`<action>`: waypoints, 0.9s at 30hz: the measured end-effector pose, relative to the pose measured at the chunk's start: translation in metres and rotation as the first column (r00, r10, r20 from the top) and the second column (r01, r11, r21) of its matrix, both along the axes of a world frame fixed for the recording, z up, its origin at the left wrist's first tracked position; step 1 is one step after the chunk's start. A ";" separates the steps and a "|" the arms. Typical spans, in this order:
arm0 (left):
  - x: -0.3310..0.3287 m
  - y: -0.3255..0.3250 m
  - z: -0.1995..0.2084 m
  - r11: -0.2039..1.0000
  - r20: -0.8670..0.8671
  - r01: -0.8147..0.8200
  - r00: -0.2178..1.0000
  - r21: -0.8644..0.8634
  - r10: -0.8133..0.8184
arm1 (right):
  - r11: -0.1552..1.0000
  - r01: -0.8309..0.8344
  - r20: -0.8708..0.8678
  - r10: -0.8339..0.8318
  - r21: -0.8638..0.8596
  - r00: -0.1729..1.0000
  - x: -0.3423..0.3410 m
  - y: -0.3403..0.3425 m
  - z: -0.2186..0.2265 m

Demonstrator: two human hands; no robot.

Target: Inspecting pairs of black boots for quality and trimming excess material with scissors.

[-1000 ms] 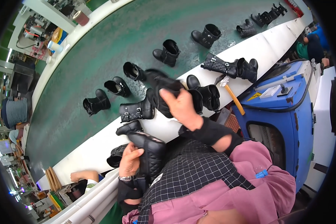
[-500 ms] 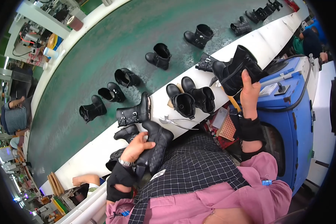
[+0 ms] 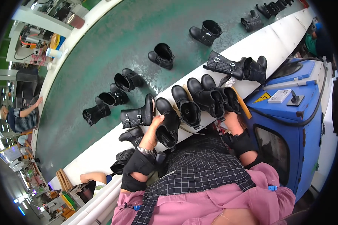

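2 hands, left (image 3: 153,132) gripping black boot (image 3: 169,123), right (image 3: 233,122) grip unclear, beside boots (image 3: 214,99)

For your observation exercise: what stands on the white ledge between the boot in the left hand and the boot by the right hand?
One upright black boot, seen in the head view.

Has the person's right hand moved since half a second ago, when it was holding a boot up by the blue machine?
Yes. The right hand has come down and away from the blue machine; it now rests low at the white ledge, beside the row of black boots.
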State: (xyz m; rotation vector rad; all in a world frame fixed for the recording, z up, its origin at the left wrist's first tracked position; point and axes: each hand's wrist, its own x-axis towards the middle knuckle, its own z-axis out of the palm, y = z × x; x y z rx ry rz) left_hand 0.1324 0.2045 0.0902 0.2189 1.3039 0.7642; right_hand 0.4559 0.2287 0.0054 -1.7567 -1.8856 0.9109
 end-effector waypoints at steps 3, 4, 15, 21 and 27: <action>0.014 0.001 -0.008 0.991 0.200 -0.132 0.971 -0.003 0.130 | 0.970 0.027 -0.148 0.009 0.240 0.989 0.003 0.001 -0.004; 0.019 0.007 -0.011 0.989 0.194 -0.146 0.970 0.000 0.144 | 0.952 0.040 -0.182 0.016 0.304 0.983 0.002 0.003 -0.007; 0.006 -0.006 -0.020 0.999 0.192 -0.032 0.981 0.034 0.025 | 0.897 0.069 -0.388 -0.257 -0.437 0.885 -0.027 -0.057 0.038; -0.072 -0.010 -0.015 0.895 -0.159 -0.269 0.926 0.357 0.342 | 0.744 -0.411 -0.510 0.111 -0.526 0.853 -0.093 -0.036 0.109; -0.221 0.035 -0.004 0.672 -0.857 -0.532 -0.335 0.516 0.393 | 0.612 -0.656 -0.662 0.271 -0.442 0.699 -0.186 -0.038 0.101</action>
